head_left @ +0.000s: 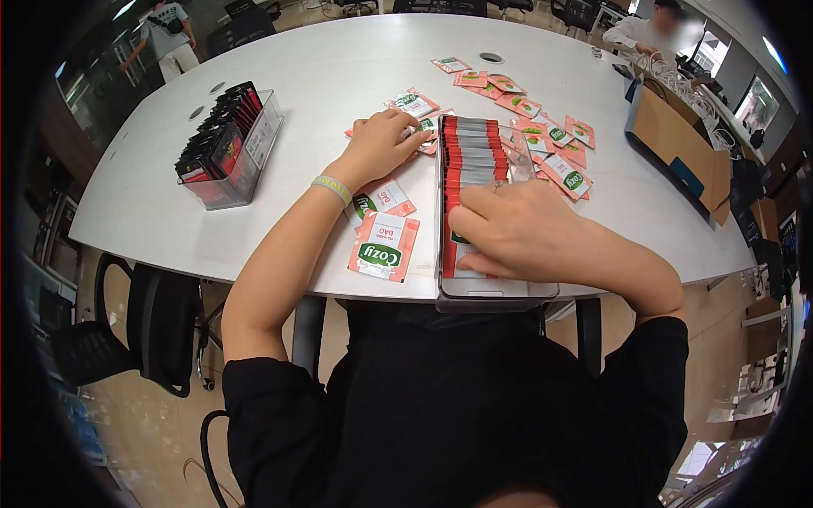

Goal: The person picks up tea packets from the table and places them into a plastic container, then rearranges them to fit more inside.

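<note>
A clear plastic box (500, 298) stands at the table's front edge, holding a row of red and silver sachets (471, 144) on edge. My right hand (517, 224) is inside its near part with fingers curled against the sachets; what the fingertips grip is hidden. Left of the box, my left hand (381, 148) rests over loose pink Cozy sachets, its fingers bent and apart. Below that hand lie more pink sachets, one of them flat (384, 246) near the edge. Another group of pink sachets (567, 175) is scattered to the right and behind the box.
On the left of the white table (339, 68) stands a clear box of black and red packets (222, 152). A cardboard box (677, 135) and white cables (677, 89) are at the right. One person (168, 38) stands back left; another (648, 34) sits back right.
</note>
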The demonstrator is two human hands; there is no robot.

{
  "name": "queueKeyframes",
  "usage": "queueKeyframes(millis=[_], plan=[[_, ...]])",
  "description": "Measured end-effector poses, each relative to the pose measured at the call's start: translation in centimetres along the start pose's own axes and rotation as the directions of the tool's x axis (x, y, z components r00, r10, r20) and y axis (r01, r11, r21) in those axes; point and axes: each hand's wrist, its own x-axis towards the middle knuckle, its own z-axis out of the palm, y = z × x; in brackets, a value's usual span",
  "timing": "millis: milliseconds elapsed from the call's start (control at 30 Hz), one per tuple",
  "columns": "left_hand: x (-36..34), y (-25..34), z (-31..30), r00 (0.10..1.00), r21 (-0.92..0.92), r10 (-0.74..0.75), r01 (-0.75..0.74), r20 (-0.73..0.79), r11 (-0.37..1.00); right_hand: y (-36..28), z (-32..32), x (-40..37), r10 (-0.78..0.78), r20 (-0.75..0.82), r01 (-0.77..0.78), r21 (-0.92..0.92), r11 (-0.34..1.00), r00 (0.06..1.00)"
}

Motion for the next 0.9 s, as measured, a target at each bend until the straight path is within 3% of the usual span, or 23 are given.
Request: queueKeyframes(millis=[133, 200, 233, 300, 600, 733, 900], plan=[[-0.1, 0.5, -0.4, 1.0, 0.025, -0.017, 0.016, 0.023, 1.0, -0.1, -0.3, -0.8, -0.065, 0.101, 0.066, -0.01, 0.998, 0.993], [0.0, 0.4, -0.3, 1.0, 0.025, -0.016, 0.016, 0.02, 1.0, -0.1, -0.5, -0.9, -0.089, 0.249, 0.071, 0.08, 0.994, 0.964], [-0.1, 0.4, -0.3, 1.0, 0.019, -0.013, 0.013, 0.02, 1.0, -0.1, -0.6, -0.8, -0.093, 0.244, 0.075, 0.084, 0.994, 0.965], [-0.1, 0.4, -0.2, 0.999, 0.028, -0.02, 0.019, 0.027, 0.999, -0.1, -0.8, -0.6, -0.059, 0.384, 0.035, 0.07, 0.997, 0.921], [0.0, 0.6, -0.4, 0.998, 0.042, -0.032, 0.03, 0.054, 0.999, 0.7, 0.8, -0.9, -0.074, 0.258, 0.072, 0.017, 0.997, 0.963], [-0.1, 0.5, -0.3, 0.999, 0.04, -0.025, 0.023, 0.04, 0.999, 0.6, 0.7, -0.7, -0.063, 0.293, 0.053, 0.042, 0.998, 0.954], [-0.1, 0.1, 0.1, 1.0, 0.012, 0.018, -0.018, -0.002, 1.0, 0.1, -0.2, -0.5, -0.085, 0.402, -0.043, 0.299, 0.953, 0.912]])
